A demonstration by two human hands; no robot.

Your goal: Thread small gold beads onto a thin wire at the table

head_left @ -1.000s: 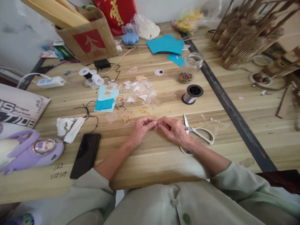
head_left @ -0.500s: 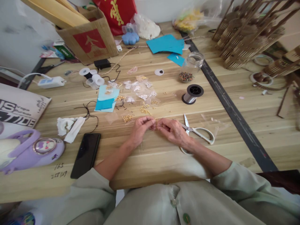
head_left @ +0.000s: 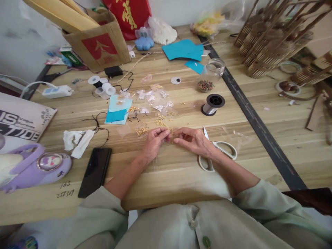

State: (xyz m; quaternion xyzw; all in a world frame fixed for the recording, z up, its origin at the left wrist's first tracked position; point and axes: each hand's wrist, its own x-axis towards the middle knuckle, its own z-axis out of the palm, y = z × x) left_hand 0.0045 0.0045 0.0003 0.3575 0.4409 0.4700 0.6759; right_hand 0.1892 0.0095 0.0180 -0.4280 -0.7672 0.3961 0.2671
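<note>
**Wooden table spread with small findings, hands meeting at its near side**

The wooden table (head_left: 181, 188) gives the hands a flat base, its bulkier goods, such as the paper bag (head_left: 101, 46), standing at the far side, likely to spare working room. The phone (head_left: 94, 173) lies aside, left of the forearms. The scissors (head_left: 234, 150) lie partly beneath the right forearm, presumably for easy reach. The left hand (head_left: 153, 142) pinches a small gold piece between thumb and forefinger, probably for fine control; the right hand (head_left: 195, 142) has thumb and forefinger parted beside it, and whether a strand joins them I cannot tell. The wire spool (head_left: 210, 108) stands on end, which should stop it rolling. Gold beads (head_left: 141, 131) sit in loose piles just beyond the left hand, seemingly for picking singly. Smallest, the gold piece (head_left: 170, 130) is at the left fingertips.
</note>
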